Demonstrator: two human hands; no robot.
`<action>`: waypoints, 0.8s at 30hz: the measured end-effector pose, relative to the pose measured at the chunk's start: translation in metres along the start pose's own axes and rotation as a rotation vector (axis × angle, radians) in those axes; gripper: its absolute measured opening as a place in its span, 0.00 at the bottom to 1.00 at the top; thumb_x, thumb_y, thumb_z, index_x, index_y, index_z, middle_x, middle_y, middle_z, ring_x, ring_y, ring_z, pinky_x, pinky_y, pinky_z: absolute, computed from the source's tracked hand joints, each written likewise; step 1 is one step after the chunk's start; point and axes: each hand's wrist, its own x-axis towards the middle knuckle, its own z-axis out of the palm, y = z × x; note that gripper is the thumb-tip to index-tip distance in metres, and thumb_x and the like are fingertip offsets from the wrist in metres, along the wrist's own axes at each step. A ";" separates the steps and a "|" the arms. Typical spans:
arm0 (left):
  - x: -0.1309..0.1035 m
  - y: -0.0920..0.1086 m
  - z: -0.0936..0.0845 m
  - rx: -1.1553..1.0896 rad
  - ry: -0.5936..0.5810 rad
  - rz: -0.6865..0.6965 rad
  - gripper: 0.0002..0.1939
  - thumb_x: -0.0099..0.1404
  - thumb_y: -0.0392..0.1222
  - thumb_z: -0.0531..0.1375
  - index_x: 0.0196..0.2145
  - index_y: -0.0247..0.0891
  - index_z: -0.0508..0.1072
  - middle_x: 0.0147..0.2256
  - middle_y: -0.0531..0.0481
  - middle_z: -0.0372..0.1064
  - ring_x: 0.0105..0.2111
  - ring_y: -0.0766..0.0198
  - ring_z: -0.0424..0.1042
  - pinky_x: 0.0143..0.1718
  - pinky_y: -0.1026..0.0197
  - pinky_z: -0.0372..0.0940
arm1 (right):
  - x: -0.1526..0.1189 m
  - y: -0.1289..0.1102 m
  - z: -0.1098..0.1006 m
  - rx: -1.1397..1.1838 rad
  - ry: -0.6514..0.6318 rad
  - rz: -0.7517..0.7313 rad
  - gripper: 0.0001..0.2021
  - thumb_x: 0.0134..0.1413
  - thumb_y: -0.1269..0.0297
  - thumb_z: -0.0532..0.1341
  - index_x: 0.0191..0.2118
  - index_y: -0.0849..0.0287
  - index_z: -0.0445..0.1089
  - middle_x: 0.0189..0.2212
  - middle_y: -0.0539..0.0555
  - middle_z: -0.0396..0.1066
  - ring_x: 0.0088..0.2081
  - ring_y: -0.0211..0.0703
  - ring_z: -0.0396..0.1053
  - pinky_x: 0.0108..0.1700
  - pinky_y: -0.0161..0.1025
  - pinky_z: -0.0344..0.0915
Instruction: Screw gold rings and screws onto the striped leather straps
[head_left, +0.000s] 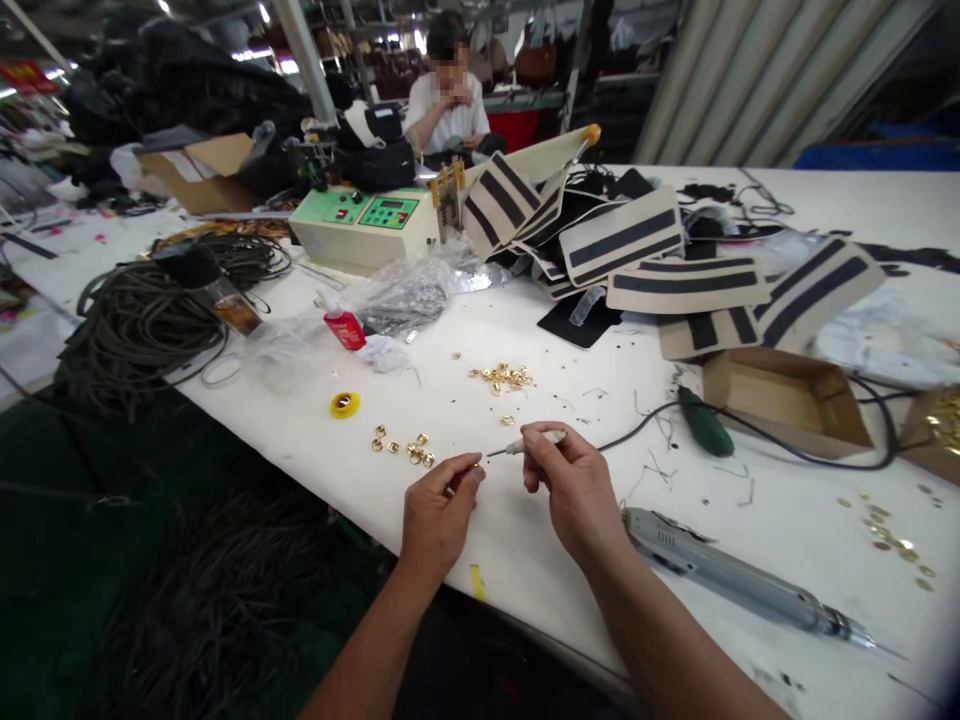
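Note:
My left hand (439, 510) is closed, thumb and fingertips pinched together; whatever lies between them is too small to make out. In my right hand (574, 490) is a slim, pale pen-like tool (514, 449) with a thin metal tip. The tip points left and ends just short of my left fingertips. Small gold metal fittings (417, 449) lie beyond my left hand, with a larger pile of gold fittings (504, 377) farther back. To the right of my right wrist rests a grey electric screwdriver (735, 575), its bit pointing right.
A yellow ring-shaped roll (345, 404) and a red bottle (345, 329) stand left. Behind are a control box (367, 228) and striped panels (622, 238). A black cable (787, 417) crosses by a green handle (705, 422) and cardboard tray (784, 395). A person (450, 100) sits opposite.

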 end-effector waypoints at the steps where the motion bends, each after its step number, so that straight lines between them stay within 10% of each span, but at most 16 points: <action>1: -0.001 -0.002 0.000 -0.007 0.013 0.000 0.17 0.66 0.49 0.66 0.49 0.40 0.80 0.32 0.52 0.78 0.25 0.68 0.72 0.27 0.65 0.68 | -0.001 0.001 0.001 -0.049 -0.007 -0.005 0.12 0.62 0.52 0.68 0.39 0.57 0.76 0.22 0.46 0.67 0.24 0.37 0.63 0.30 0.37 0.61; 24: -0.008 -0.007 0.000 0.103 0.096 0.253 0.04 0.64 0.36 0.64 0.36 0.42 0.78 0.33 0.56 0.77 0.23 0.72 0.70 0.26 0.69 0.67 | -0.007 -0.006 0.006 -0.391 0.006 -0.073 0.12 0.63 0.53 0.64 0.37 0.56 0.75 0.19 0.48 0.71 0.23 0.40 0.67 0.30 0.38 0.62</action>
